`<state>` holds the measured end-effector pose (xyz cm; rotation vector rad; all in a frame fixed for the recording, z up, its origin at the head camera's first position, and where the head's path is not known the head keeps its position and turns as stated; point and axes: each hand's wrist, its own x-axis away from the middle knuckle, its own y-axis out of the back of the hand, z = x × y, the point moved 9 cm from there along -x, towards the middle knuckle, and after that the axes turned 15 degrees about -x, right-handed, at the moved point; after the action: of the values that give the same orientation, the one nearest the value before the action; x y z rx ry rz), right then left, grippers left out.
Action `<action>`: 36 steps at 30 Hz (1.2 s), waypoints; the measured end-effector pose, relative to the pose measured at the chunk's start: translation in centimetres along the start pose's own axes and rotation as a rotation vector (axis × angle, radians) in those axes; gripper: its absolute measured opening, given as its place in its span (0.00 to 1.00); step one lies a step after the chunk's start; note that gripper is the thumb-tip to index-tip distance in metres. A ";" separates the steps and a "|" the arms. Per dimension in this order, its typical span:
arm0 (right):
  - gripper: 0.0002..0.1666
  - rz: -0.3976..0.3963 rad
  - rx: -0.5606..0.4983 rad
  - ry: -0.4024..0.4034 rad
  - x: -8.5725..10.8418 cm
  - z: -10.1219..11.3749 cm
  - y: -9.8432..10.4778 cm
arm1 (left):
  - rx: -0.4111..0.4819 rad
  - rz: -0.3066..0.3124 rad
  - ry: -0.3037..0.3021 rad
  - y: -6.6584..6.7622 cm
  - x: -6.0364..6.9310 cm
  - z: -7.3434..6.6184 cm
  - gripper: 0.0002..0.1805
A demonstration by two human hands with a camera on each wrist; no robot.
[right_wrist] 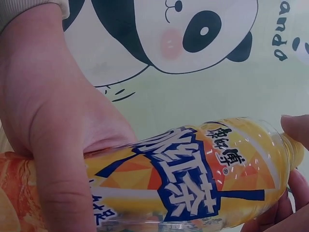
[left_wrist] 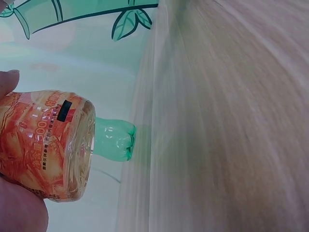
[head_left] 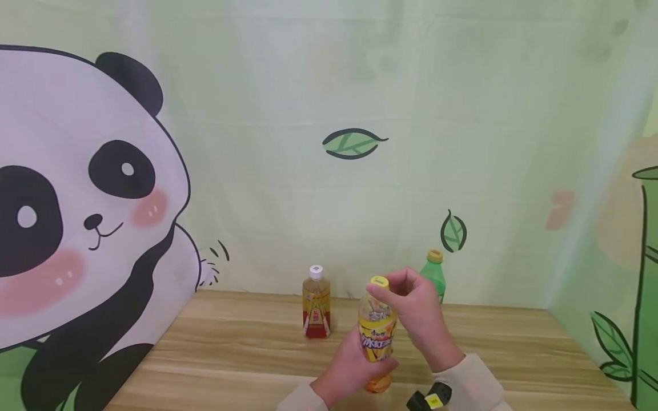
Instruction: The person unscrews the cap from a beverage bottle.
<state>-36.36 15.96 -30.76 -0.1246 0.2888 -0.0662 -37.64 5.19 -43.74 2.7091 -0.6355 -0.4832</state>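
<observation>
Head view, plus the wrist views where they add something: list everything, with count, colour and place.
Table: 1, light wood, lower part
Backdrop: 1, pale green, behind table
Printed panda: 1 large, black and white, backdrop's left
Printed leaves: several, green, backdrop's centre and right
Printed bamboo: 1, green, backdrop's right edge
Lettering: 1 patch, dark, right wrist view
Yellow-capped bottle: 1, yellow and orange, lower centre
White-capped bottle: 1, amber and red, table, left of centre
Gold-capped bottle: 1, green, table's back, right
Black device: 1, black, yellow label, bottom edge
Sleeves: 2, pale beige, both wrists
Left hand: 1, bare, gripping the yellow-capped bottle
Right hand: 1, bare, pinching its yellow cap
</observation>
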 end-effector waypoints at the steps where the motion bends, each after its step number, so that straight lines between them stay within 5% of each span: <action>1: 0.24 -0.009 0.001 0.004 0.0 0.0 0.0 | -0.005 -0.001 0.002 0.0 0.0 0.0 0.35; 22: 0.28 -0.070 0.053 0.060 0.1 0.5 0.2 | -0.009 -0.009 -0.023 -0.1 0.0 -0.3 0.35; 36: 0.23 -0.003 0.057 0.027 0.1 0.7 0.0 | -0.007 0.002 -0.007 0.0 0.0 -0.3 0.36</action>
<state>-36.02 16.02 -30.09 -0.0680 0.3132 -0.0788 -37.51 5.24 -43.51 2.7010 -0.6367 -0.4936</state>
